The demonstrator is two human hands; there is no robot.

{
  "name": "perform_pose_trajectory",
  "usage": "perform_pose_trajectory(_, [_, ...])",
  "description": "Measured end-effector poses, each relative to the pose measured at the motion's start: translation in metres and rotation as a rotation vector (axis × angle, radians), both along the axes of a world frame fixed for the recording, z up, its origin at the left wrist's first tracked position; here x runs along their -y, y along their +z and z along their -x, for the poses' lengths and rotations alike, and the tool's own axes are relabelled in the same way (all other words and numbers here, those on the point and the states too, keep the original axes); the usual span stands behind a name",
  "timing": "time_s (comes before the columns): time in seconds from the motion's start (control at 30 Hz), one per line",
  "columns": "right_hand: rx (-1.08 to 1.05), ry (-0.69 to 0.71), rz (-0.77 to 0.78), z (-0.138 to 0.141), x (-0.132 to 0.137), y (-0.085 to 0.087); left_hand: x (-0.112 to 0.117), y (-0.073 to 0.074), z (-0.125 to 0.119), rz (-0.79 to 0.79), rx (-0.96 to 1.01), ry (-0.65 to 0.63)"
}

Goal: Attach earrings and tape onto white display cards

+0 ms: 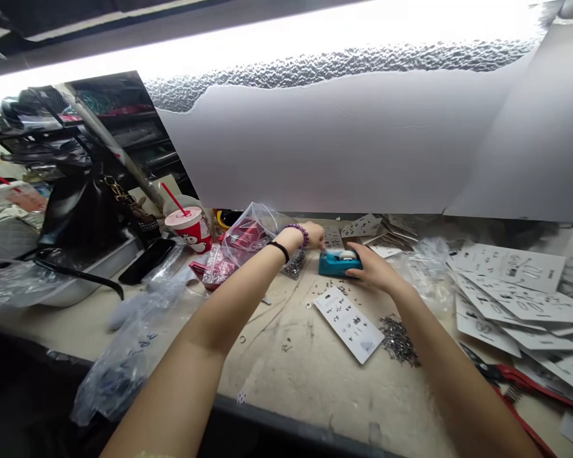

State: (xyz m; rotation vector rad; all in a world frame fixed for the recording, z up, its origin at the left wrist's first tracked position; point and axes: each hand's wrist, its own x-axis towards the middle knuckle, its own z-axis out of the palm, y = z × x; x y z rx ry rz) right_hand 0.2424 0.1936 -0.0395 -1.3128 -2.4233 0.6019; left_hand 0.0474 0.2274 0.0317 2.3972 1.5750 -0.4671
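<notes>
A boxy blue tape dispenser (332, 267) stands toward the far side of a scuffed cream worktop (286, 381).
The right hand (375, 267) clasps its right end; the left hand (314, 234) curls at the other, its grip too small to read. Nearer lies a rectangular white card (346, 327).

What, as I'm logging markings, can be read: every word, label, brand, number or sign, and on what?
Nothing reads with certainty.
Clear plastic bag: blue marks like handwriting, illegible.
Red cup: white cartoon figure; any lettering too blurred.
White cards: small print, too small to read.
Blue tape dispenser: none legible.
</notes>
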Motion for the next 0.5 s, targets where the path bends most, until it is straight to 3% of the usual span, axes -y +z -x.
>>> perform_pose_trajectory(0.5, [-0.002, -0.014, -0.035, -0.001, -0.004, -0.011, 0.006, -0.005, 0.007, 0.061, -0.022, 0.106])
